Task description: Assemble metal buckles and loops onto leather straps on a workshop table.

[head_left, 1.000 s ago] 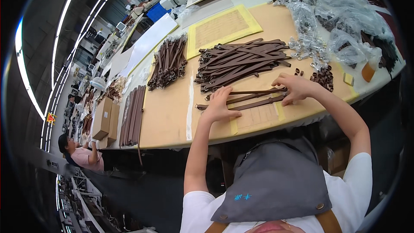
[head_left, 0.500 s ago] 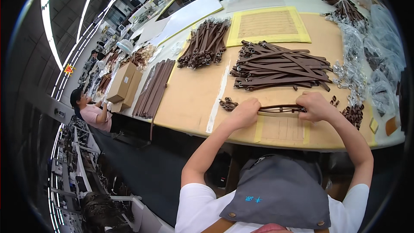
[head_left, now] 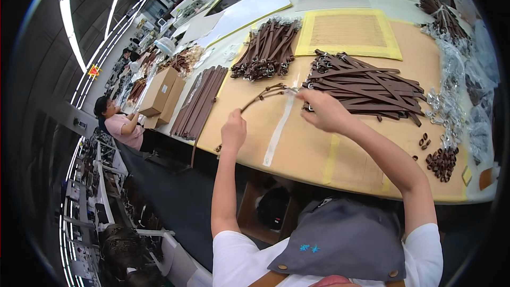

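Note:
Narrow brown leather straps arch above the left part of the tabletop, between my two hands. My left hand is closed round them, and their short lower ends stick out beneath the fist. At the far end, a shiny piece that looks like plastic-wrapped metal meets the fingertips of my right hand, which pinch there. Close beyond my right hand lies a loose pile of brown straps with metal buckles. Another bundle of buckled straps lies behind the held ones.
Flat brown strips lie along the left edge, one hanging over it. Small brown loops and plastic-wrapped metal clasps sit at the right. A yellow-edged board lies at the back. A person in pink works beside cardboard boxes.
Both hands have moved left with the straps, away from the front middle of the table. The straps, earlier stretched level between the fists, now slant and curve upward from my left hand.

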The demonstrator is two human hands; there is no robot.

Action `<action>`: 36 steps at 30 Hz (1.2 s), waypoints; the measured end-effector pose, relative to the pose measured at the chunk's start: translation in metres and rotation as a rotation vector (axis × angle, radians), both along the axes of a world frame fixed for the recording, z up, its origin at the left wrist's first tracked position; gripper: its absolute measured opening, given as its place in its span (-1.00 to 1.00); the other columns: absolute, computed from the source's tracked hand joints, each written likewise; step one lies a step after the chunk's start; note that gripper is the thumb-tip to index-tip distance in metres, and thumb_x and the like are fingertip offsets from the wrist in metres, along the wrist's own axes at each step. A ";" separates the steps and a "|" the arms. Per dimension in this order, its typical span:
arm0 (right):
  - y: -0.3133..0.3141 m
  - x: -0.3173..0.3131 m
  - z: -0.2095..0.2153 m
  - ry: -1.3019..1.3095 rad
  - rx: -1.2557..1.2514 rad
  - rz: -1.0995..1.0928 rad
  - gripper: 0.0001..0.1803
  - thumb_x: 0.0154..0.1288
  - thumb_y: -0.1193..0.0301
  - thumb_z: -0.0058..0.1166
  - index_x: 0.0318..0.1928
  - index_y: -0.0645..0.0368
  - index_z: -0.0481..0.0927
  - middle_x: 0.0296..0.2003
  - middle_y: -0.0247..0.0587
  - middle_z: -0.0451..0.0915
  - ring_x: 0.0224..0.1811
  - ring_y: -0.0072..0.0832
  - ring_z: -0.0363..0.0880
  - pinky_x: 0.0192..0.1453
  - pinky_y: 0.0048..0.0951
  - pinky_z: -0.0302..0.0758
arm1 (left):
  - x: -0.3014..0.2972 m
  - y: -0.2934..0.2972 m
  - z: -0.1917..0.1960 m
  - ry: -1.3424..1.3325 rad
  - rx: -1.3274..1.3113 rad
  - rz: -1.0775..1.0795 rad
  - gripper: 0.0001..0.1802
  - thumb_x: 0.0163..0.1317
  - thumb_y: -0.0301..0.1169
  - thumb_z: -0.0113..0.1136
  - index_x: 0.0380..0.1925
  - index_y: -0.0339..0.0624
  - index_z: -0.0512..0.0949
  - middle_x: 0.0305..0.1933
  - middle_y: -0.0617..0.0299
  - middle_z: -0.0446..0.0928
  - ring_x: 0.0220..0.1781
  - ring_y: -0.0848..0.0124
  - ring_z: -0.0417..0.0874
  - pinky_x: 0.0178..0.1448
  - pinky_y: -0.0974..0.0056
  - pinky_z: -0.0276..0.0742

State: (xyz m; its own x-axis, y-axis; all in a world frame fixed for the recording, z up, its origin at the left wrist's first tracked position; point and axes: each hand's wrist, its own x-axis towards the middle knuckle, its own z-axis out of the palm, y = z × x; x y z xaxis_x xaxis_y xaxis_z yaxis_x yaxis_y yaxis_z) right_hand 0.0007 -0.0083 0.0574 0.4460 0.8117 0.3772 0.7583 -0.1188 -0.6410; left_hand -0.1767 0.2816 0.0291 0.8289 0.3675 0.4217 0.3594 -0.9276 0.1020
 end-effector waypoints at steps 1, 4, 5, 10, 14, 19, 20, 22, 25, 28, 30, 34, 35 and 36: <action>-0.007 -0.004 -0.011 0.042 -0.050 0.063 -0.51 0.29 0.36 0.18 0.21 0.15 0.44 0.09 -0.03 0.57 0.21 -0.08 0.50 0.30 -0.13 0.44 | -0.006 0.006 -0.019 0.124 0.000 0.033 -0.71 0.38 -0.41 0.00 0.05 -0.23 0.46 -0.12 -0.16 0.58 -0.22 -0.18 0.64 -0.11 -0.14 0.57; -0.042 -0.014 -0.040 0.102 -0.233 0.067 -0.58 0.28 0.35 0.19 0.12 0.17 0.53 0.01 -0.03 0.61 0.20 -0.11 0.52 0.25 -0.15 0.49 | -0.016 0.011 -0.040 0.343 -0.056 -0.002 -0.66 0.34 -0.36 0.02 0.08 -0.23 0.44 -0.09 -0.15 0.55 -0.16 -0.17 0.64 -0.04 -0.15 0.58; -0.052 -0.016 -0.043 0.180 -0.331 0.067 -0.63 0.28 0.36 0.19 0.08 0.19 0.57 -0.02 -0.03 0.62 0.19 -0.11 0.52 0.24 -0.16 0.50 | -0.016 0.011 -0.039 0.393 -0.083 -0.030 -0.64 0.32 -0.34 0.03 0.08 -0.24 0.43 -0.08 -0.14 0.54 -0.12 -0.16 0.65 0.00 -0.16 0.58; -0.083 -0.027 -0.070 0.250 -0.040 0.080 -0.77 0.22 0.49 0.20 -0.09 0.19 0.61 -0.14 -0.11 0.63 0.03 -0.15 0.54 0.15 -0.23 0.51 | 0.029 -0.006 0.023 0.743 -0.195 -0.054 -0.33 0.26 -0.06 0.22 0.26 -0.24 0.39 0.12 -0.22 0.51 0.23 -0.09 0.52 0.29 -0.05 0.46; -0.079 -0.023 -0.073 0.233 0.058 0.070 -0.82 0.19 0.54 0.22 -0.17 0.16 0.61 -0.21 -0.18 0.61 -0.08 -0.19 0.54 0.04 -0.28 0.51 | 0.115 0.000 0.016 0.298 -0.102 -0.061 -0.10 0.24 0.11 0.27 0.42 -0.24 0.28 0.49 -0.25 0.19 0.52 -0.11 0.22 0.49 -0.07 0.26; -0.074 -0.020 -0.069 0.300 0.067 0.075 -0.87 0.19 0.56 0.21 -0.23 0.14 0.63 -0.25 -0.21 0.62 -0.12 -0.22 0.56 -0.03 -0.31 0.53 | 0.240 -0.021 -0.015 0.121 0.065 -0.157 -0.34 0.29 0.11 0.18 0.40 0.47 0.35 0.67 0.15 -0.13 0.68 0.01 -0.18 0.51 -0.48 -0.15; -0.075 -0.021 -0.068 0.301 0.074 0.073 -0.87 0.19 0.56 0.21 -0.24 0.14 0.63 -0.26 -0.22 0.63 -0.12 -0.23 0.56 -0.04 -0.31 0.53 | 0.256 -0.017 -0.025 0.123 0.107 -0.184 -0.42 0.34 0.08 0.13 0.37 0.48 0.41 0.66 0.18 -0.05 0.68 0.03 -0.15 0.53 -0.48 -0.20; -0.074 -0.019 -0.066 0.284 0.074 0.108 -0.88 0.18 0.57 0.21 -0.25 0.14 0.64 -0.25 -0.24 0.65 -0.12 -0.25 0.57 -0.03 -0.32 0.53 | 0.273 0.012 -0.049 0.194 0.132 -0.127 -0.52 0.39 0.02 0.07 0.31 0.48 0.47 0.64 0.22 0.03 0.68 0.07 -0.12 0.55 -0.44 -0.29; -0.077 -0.015 -0.065 0.299 0.064 0.109 -0.88 0.17 0.58 0.20 -0.26 0.14 0.65 -0.22 -0.28 0.67 -0.12 -0.25 0.58 -0.04 -0.31 0.55 | 0.285 0.034 -0.067 0.154 0.151 -0.153 -0.62 0.46 -0.13 -0.01 0.22 0.46 0.55 0.59 0.28 0.17 0.66 0.17 -0.03 0.59 -0.36 -0.40; -0.077 -0.010 -0.073 0.296 0.071 0.097 -0.88 0.17 0.57 0.20 -0.26 0.14 0.65 -0.22 -0.29 0.67 -0.11 -0.25 0.59 -0.04 -0.30 0.55 | 0.282 0.058 -0.068 0.187 0.172 -0.180 -0.61 0.48 -0.20 -0.05 0.24 0.47 0.53 0.58 0.35 0.19 0.66 0.23 0.01 0.59 -0.36 -0.33; -0.076 -0.009 -0.071 0.299 0.065 0.091 -0.88 0.17 0.57 0.20 -0.26 0.14 0.65 -0.23 -0.29 0.67 -0.10 -0.25 0.59 -0.03 -0.30 0.55 | 0.281 0.079 -0.065 0.213 0.191 -0.172 -0.59 0.49 -0.23 -0.07 0.26 0.47 0.51 0.58 0.39 0.19 0.66 0.25 0.00 0.59 -0.36 -0.32; -0.075 -0.009 -0.067 0.320 0.066 0.076 -0.90 0.17 0.56 0.20 -0.27 0.14 0.64 -0.23 -0.28 0.67 -0.09 -0.25 0.60 -0.02 -0.29 0.55 | 0.286 0.111 -0.058 0.330 0.134 -0.080 -0.57 0.51 -0.25 -0.12 0.29 0.49 0.48 0.59 0.46 0.19 0.66 0.29 0.04 0.59 -0.40 -0.35; -0.076 -0.008 -0.066 0.321 0.057 0.082 -0.90 0.18 0.56 0.19 -0.28 0.14 0.64 -0.23 -0.28 0.67 -0.09 -0.25 0.60 -0.02 -0.30 0.55 | 0.289 0.114 -0.058 0.363 0.109 -0.061 -0.57 0.51 -0.23 -0.12 0.30 0.49 0.47 0.59 0.47 0.17 0.66 0.29 0.04 0.58 -0.43 -0.36; -0.075 -0.005 -0.067 0.321 0.052 0.089 -0.91 0.19 0.56 0.19 -0.28 0.14 0.64 -0.23 -0.28 0.67 -0.09 -0.25 0.60 -0.02 -0.30 0.55 | 0.292 0.116 -0.054 0.396 0.089 -0.040 -0.58 0.52 -0.22 -0.12 0.30 0.49 0.46 0.60 0.48 0.16 0.67 0.29 0.03 0.57 -0.46 -0.37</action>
State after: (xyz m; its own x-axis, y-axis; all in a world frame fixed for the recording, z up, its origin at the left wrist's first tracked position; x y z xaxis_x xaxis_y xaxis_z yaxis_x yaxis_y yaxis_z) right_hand -0.0045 -0.0834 -0.0093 0.4772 0.8361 0.2706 0.5228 -0.0227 -0.8521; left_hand 0.1157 0.3972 -0.0254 0.9464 0.3086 0.0953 0.3186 -0.9405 -0.1182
